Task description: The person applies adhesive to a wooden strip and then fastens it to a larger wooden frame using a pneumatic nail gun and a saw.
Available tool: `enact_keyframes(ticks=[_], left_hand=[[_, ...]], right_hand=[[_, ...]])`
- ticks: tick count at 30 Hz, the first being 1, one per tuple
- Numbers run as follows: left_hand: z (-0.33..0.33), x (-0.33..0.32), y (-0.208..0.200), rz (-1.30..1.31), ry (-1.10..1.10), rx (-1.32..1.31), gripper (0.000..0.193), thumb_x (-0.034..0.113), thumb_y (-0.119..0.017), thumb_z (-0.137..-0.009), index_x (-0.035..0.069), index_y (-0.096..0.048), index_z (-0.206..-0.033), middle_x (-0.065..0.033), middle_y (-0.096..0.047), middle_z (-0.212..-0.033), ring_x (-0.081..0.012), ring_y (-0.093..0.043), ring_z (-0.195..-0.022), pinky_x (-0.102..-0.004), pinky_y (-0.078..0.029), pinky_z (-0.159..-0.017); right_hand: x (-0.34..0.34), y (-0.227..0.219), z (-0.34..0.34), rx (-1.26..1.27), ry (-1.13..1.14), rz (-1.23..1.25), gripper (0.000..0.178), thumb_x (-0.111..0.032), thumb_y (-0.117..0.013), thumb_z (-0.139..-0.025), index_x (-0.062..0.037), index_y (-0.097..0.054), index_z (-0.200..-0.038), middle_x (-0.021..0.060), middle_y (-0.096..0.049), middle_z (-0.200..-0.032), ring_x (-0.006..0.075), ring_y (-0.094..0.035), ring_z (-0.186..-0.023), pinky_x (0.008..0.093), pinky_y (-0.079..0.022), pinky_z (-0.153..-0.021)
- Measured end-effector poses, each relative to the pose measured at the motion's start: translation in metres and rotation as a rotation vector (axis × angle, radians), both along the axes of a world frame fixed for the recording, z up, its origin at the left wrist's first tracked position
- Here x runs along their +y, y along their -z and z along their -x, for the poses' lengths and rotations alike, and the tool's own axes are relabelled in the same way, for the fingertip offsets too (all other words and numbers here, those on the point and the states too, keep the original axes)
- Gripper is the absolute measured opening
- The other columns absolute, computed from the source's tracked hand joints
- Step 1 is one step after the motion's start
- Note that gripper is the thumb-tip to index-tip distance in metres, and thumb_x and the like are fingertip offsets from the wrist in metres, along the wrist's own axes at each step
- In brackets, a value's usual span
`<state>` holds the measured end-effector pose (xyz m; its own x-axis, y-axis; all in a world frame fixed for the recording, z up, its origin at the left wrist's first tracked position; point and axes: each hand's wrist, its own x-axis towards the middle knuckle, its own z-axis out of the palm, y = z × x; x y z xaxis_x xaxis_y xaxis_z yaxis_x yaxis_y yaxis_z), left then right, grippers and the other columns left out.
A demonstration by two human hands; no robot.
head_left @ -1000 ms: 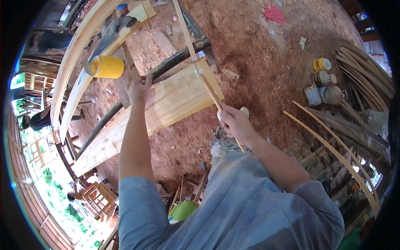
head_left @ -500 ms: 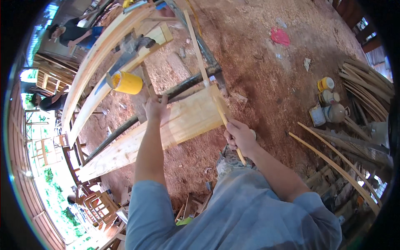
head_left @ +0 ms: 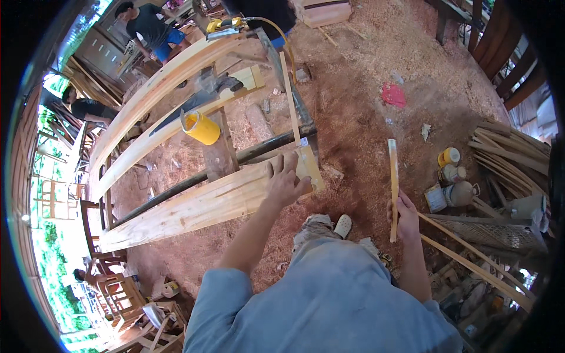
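My left hand (head_left: 286, 181) rests with fingers spread near the right end of a long pale wooden plank (head_left: 194, 206). My right hand (head_left: 405, 216) is closed around a narrow wooden stick (head_left: 393, 176), held upright to the right of the plank, with its whitish tip away from me. The plank lies across a dark frame bar (head_left: 256, 153). Beyond my left hand, a yellow cup (head_left: 203, 129) sits on a crosspiece. Next to it lies a handsaw (head_left: 185, 107) on another curved board.
More curved boards (head_left: 159, 82) span the frame. Two people (head_left: 154, 29) stand at far left. At right are paint containers (head_left: 448, 157), stacked wood strips (head_left: 512, 150) and two long strips (head_left: 471, 267). A red scrap (head_left: 393, 95) lies on the shavings-covered floor (head_left: 353, 123).
The stick in my right hand has moved right, off the plank's end, and turned more upright. My left hand has slid right from the far edge onto the plank's face. The view has shifted.
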<state>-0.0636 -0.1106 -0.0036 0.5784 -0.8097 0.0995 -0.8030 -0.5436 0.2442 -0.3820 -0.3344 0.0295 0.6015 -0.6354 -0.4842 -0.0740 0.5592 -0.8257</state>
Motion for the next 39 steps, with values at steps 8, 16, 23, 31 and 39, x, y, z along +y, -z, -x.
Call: enact_keyframes(ticks=[8,16,23,31,39], left_hand=[[0.03,-0.01,-0.006,-0.062,0.072,0.196,0.074,0.057,-0.044,-0.097,0.003,-0.043,-0.147,-0.0105,-0.03,-0.162,-0.0461,-0.014,-0.15,-0.0641,-0.006,-0.119],[0.057,0.021,-0.002,-0.04,0.094,0.203,0.06,0.046,-0.049,-0.099,0.003,-0.051,-0.141,-0.0144,-0.042,-0.153,-0.0374,-0.034,-0.144,-0.0649,-0.014,-0.118],[0.007,0.05,0.018,0.314,-0.343,0.124,0.031,0.025,-0.06,-0.089,0.014,-0.072,-0.114,-0.0075,-0.073,-0.106,-0.0302,-0.057,-0.124,-0.0659,-0.022,-0.115],[-0.049,0.004,-0.034,0.581,-0.939,0.306,0.035,0.027,-0.075,-0.082,-0.001,-0.066,-0.063,-0.0181,-0.066,-0.065,-0.0345,-0.065,-0.064,-0.0427,-0.051,-0.064],[-0.121,-0.092,-0.022,0.385,-0.716,0.361,0.038,0.036,-0.07,-0.083,-0.001,-0.071,-0.082,-0.0235,-0.07,-0.083,-0.0391,-0.069,-0.085,-0.0483,-0.053,-0.078]], right_hand=[[-0.002,-0.017,-0.021,-0.058,0.192,0.088,0.038,-0.019,-0.046,-0.105,-0.0067,-0.051,-0.141,0.0032,-0.06,-0.083,0.0131,-0.056,-0.063,0.0279,-0.046,-0.053],[-0.015,-0.067,-0.057,-0.139,0.218,0.17,0.032,-0.021,-0.047,-0.106,-0.006,-0.055,-0.133,0.0028,-0.057,-0.08,0.0127,-0.053,-0.06,0.0281,-0.045,-0.052],[-0.041,-0.083,-0.107,-0.044,0.154,0.228,0.017,-0.021,-0.051,-0.104,-0.0066,-0.059,-0.11,0.0021,-0.056,-0.079,0.0126,-0.054,-0.061,0.0288,-0.046,-0.053],[-0.125,-0.055,-0.165,0.032,-0.149,0.307,0.021,-0.023,-0.052,-0.104,-0.0047,-0.06,-0.096,0.0021,-0.059,-0.077,0.01,-0.054,-0.062,0.0258,-0.044,-0.054],[-0.183,-0.03,-0.204,0.171,-0.553,0.455,0.027,-0.022,-0.054,-0.103,-0.0067,-0.06,-0.082,-0.001,-0.057,-0.07,0.0084,-0.053,-0.061,0.0255,-0.041,-0.054]])
